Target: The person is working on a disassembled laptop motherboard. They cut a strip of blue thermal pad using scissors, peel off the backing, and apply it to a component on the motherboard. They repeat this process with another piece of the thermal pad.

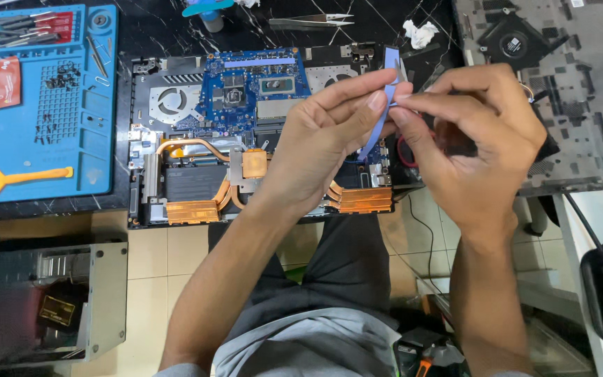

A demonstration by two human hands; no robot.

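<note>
An opened laptop [176, 105] lies on the black worktop with its blue circuit board [246, 87], fans and copper heat pipes [197, 209] bare. Above its right half both my hands pinch a thin pale-blue strip [389, 64]. My left hand [322, 136] holds it between thumb and forefinger. My right hand [472, 136] grips the same strip from the right at the fingertips. The strip hangs down between the hands towards the board.
A blue work mat [99, 150] at left carries small screws, several tools and an orange pry tool [29, 178]. Tweezers [312, 21] and a crumpled tissue [420, 33] lie at the back. A laptop base cover [567, 91] sits right. An open metal case [50, 304] stands on the floor.
</note>
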